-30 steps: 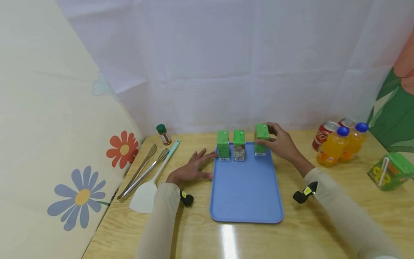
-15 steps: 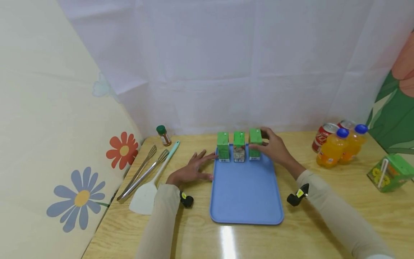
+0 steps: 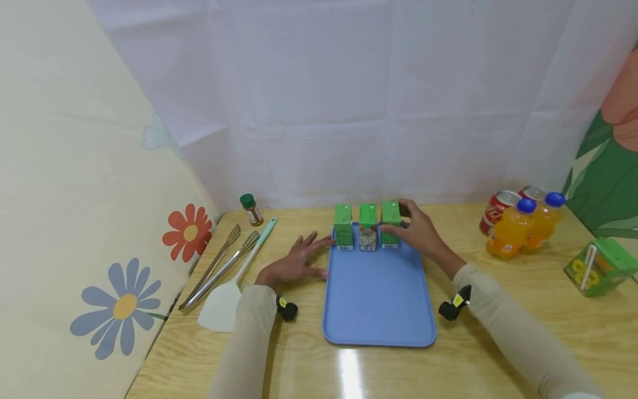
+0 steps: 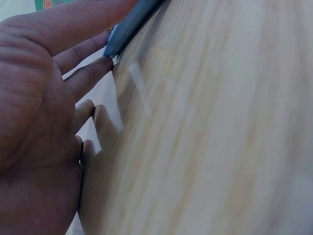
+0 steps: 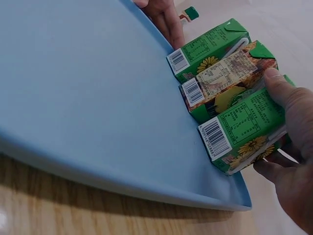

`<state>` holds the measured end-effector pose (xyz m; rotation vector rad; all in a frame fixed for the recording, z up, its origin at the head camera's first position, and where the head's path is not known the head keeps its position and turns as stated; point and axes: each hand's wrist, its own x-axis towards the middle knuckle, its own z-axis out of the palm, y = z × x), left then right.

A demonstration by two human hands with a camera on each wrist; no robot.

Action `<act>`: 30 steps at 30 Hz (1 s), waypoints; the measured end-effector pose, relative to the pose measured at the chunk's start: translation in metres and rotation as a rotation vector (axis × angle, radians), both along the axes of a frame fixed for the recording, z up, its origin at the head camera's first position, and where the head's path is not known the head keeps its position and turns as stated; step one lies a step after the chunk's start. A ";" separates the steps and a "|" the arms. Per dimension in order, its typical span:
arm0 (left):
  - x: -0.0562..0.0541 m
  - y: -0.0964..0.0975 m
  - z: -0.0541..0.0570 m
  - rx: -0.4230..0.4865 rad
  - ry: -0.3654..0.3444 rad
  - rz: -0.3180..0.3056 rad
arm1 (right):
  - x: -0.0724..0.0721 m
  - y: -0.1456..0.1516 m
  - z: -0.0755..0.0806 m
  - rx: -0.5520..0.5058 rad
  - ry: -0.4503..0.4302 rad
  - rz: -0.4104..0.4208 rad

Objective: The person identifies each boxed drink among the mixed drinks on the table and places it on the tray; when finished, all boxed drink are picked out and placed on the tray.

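Three green drink cartons stand upright in a row along the far end of a blue tray (image 3: 380, 299). My right hand (image 3: 421, 231) grips the rightmost carton (image 5: 247, 125), thumb on one side and fingers around the other. Beside it is the middle carton (image 5: 227, 78), which has a brown-patterned face, and the left carton (image 3: 344, 227) stands at the tray's left corner. My left hand (image 3: 295, 262) lies with spread fingers at the tray's left edge; in the left wrist view, its fingertips (image 4: 105, 63) touch the blue rim.
On the left lie a white spatula (image 3: 221, 305), a pair of tongs (image 3: 219, 269) and a small green-capped jar (image 3: 251, 209). At right stand two orange drink bottles (image 3: 512, 230), red cans (image 3: 493, 213) and another green carton (image 3: 600, 266). A white cloth (image 3: 319, 105) hangs behind.
My right hand has moved left with its carton, bringing it down on the tray close beside the middle one. The left hand has stayed at the tray's edge.
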<state>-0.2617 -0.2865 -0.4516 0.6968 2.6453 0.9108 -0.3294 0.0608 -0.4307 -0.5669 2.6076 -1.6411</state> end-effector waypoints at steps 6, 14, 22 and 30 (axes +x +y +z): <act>-0.001 -0.001 0.001 0.010 0.013 -0.011 | 0.002 -0.002 0.000 -0.012 0.004 0.003; -0.002 0.000 -0.001 0.011 0.008 -0.013 | 0.003 0.009 0.000 -0.005 0.034 0.064; -0.002 0.000 -0.001 0.014 0.007 0.003 | 0.014 0.042 0.017 -0.018 0.115 0.103; -0.005 -0.001 -0.005 0.005 0.008 0.003 | 0.034 0.080 0.045 0.022 0.222 0.072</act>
